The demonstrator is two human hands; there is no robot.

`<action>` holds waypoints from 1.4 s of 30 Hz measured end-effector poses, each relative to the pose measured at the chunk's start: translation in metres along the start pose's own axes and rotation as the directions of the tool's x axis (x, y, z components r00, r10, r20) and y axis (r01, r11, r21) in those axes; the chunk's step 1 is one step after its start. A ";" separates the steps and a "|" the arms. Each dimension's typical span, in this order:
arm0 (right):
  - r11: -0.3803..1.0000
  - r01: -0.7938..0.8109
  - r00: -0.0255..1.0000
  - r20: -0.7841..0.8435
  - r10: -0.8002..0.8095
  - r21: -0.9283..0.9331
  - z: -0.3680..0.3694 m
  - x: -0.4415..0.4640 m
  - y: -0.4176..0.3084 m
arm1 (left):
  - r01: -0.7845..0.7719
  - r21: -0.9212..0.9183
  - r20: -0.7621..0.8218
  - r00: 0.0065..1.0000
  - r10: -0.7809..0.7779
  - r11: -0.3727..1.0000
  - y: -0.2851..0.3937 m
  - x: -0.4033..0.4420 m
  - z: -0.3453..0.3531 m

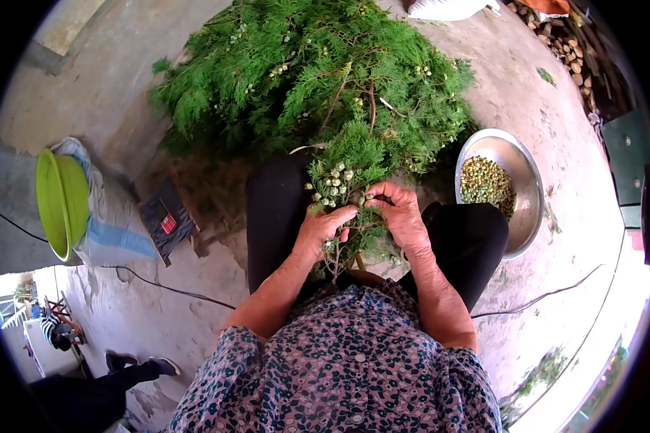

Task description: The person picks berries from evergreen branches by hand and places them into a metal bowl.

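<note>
Head view: nearest, a patterned shirt (361,361) and dark trousers (469,231) frame the work, with a leafy sprig (356,148) running up between the knees. The left hand (326,227) is closed around its stem, thumb laid across and fingers curled beneath. The right hand (399,215) pinches thumb and forefinger together on the sprig, beside the left thumb; whether a cone sits between the tips cannot be told. Pale green cones (334,180) remain attached in a cluster just above the left hand.

Beside the right knee, on the concrete floor (152,325), stands a metal bowl (531,216). Small green-to-brown pieces (486,182), apparently loose cones, cover its bottom; the wall is bare up to the rim.

Past the knees, a large pile of green branches (303,86) spreads toward the floor's far edge, its near side meeting the sprig. Cones show on it in several places. Judgement: work is part done, with a modest quantity gathered and the greater share yet on the branches.

Toward the floor's left edge, a lime-green basin (68,195) leans on its side against a sack (112,224). Stacked firewood (570,58) occupies the far right corner.
</note>
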State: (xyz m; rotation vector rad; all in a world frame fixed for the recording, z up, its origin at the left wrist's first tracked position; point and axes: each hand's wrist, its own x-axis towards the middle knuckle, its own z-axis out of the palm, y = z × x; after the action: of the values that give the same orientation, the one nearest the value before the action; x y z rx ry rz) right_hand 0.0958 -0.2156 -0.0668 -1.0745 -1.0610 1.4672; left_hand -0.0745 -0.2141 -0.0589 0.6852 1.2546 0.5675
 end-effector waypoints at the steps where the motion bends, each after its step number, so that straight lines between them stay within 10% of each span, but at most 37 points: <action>1: 1.000 0.028 0.999 -0.043 -0.028 -0.004 0.000 0.001 0.002 | -0.023 -0.067 -0.002 1.000 0.023 0.997 0.001 -0.003 0.001; 6: 0.997 0.019 0.982 -0.190 -0.004 0.075 0.003 -0.004 0.005 | -0.026 -0.162 0.015 0.999 0.029 0.986 0.002 -0.004 0.007; 8: 0.913 0.179 0.919 -0.270 -0.288 -0.366 0.001 -0.005 0.005 | -0.182 -0.083 0.145 0.970 0.193 0.980 -0.005 -0.002 0.001; 9: 0.995 0.005 0.931 -0.363 -0.041 -0.100 -0.015 -0.003 0.001 | -0.152 0.096 0.104 0.984 0.142 0.984 -0.009 0.001 -0.009; 11: 0.999 -0.017 0.900 -0.434 0.029 0.033 -0.038 0.000 -0.008 | -0.381 -0.139 0.230 0.885 0.404 0.914 -0.011 -0.008 -0.014; 13: 0.989 -0.034 0.919 -0.385 0.087 0.142 -0.036 -0.003 -0.010 | -0.151 0.064 0.030 0.988 0.149 0.986 -0.006 -0.003 -0.007; 15: 0.847 -0.058 0.961 -0.202 0.192 0.528 -0.028 -0.002 -0.003 | -0.440 -0.174 0.206 0.858 0.470 0.881 -0.031 0.015 -0.018; 16: 0.789 -0.074 0.957 -0.180 0.229 0.609 -0.022 -0.004 -0.008 | -0.439 -0.174 0.204 0.860 0.469 0.881 -0.021 0.011 -0.014; 18: 0.770 -0.125 0.958 -0.126 0.258 0.626 -0.020 -0.005 -0.007 | 0.023 0.082 0.005 1.000 -0.023 0.996 0.006 0.000 0.000; 27: 0.880 -0.219 0.976 0.093 0.198 0.422 -0.020 -0.011 0.021 | -0.014 -0.014 0.065 0.998 0.014 1.000 0.000 0.003 0.000; 32: 0.929 -0.166 0.985 0.014 0.171 0.331 -0.009 -0.014 0.010 | -0.027 -0.051 0.045 0.999 0.030 0.998 0.001 0.005 0.005; 37: 0.990 -0.026 0.956 -0.294 -0.015 -0.135 -0.010 -0.015 0.010 | -0.021 0.034 0.020 1.000 0.020 0.999 0.001 0.002 0.006; 42: 0.923 -0.143 0.936 -0.255 0.244 0.357 -0.021 -0.012 -0.005 | -0.030 -0.054 0.039 0.999 0.033 0.998 0.004 -0.004 0.007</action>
State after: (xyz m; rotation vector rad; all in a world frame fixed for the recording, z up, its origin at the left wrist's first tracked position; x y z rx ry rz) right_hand 0.1182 -0.2250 -0.0657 -1.1320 -0.4815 1.5182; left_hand -0.0692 -0.2159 -0.0523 0.6693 1.1893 0.6087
